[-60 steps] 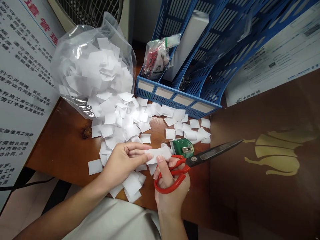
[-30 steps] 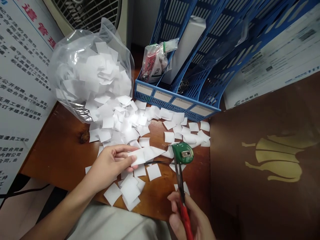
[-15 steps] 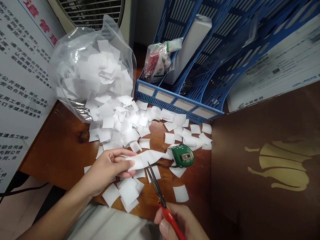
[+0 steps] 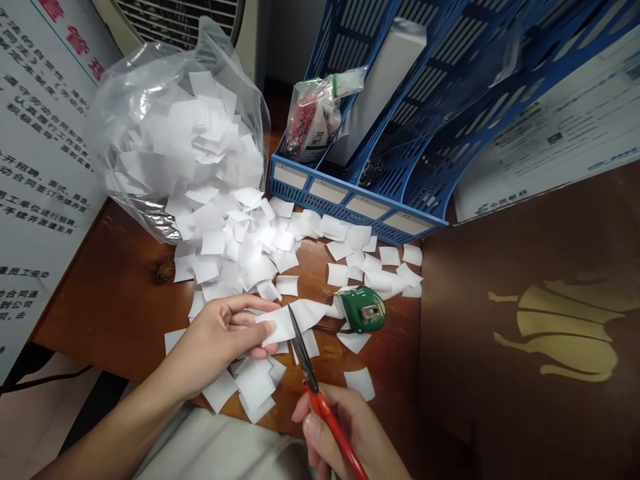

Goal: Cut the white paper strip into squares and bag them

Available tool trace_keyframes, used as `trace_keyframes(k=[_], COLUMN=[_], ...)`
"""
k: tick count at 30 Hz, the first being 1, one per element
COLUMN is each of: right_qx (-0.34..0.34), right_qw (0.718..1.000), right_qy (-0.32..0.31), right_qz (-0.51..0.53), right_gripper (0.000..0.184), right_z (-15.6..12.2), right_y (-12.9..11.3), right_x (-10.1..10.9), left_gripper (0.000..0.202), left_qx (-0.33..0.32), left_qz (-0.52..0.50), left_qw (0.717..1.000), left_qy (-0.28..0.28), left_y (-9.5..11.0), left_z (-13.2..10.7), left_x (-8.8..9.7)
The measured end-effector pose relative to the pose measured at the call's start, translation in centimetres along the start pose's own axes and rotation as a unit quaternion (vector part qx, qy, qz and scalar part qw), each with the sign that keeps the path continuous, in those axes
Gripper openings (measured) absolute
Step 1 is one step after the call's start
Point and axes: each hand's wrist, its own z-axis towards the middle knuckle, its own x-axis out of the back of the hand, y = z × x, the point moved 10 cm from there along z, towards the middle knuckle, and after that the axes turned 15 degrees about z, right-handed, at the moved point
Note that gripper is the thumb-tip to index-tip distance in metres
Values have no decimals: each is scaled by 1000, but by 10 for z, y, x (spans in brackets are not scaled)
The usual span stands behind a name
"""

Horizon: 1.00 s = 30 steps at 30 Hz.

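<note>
Moved: scissors (image 4: 301, 352) now up against the paper strip (image 4: 305, 312), blades across it. My left hand (image 4: 220, 337) pinches the strip above the desk (image 4: 120, 300); right hand (image 4: 350, 433) grips the red handles. Cut squares (image 4: 240, 233) heaped (plenty done); I judge a short length remains.

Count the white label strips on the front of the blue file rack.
4 label strips: leftmost, second, third, rightmost, in a row on the blue file rack. None looks hidden.
</note>
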Motion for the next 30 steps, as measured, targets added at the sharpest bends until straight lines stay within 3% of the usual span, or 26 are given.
trace_keyframes(k=[12,24,30], right_qx=[6,-34,-55], right_qw=[1000,998,998], right_qy=[7,46,18], right_qz=[4,8,-21], right_gripper=[73,78,72], right_z=[3,6,11], right_y=[2,14,14], right_x=[2,5,2], left_gripper=[29,35,37], left_qx=[-8,14,13], left_qz=[3,7,6], left_qw=[1000,1000,1000], left_qy=[-8,4,-2], left_y=[1,-5,-7], left_z=[2,4,4], left_x=[-2,2,1])
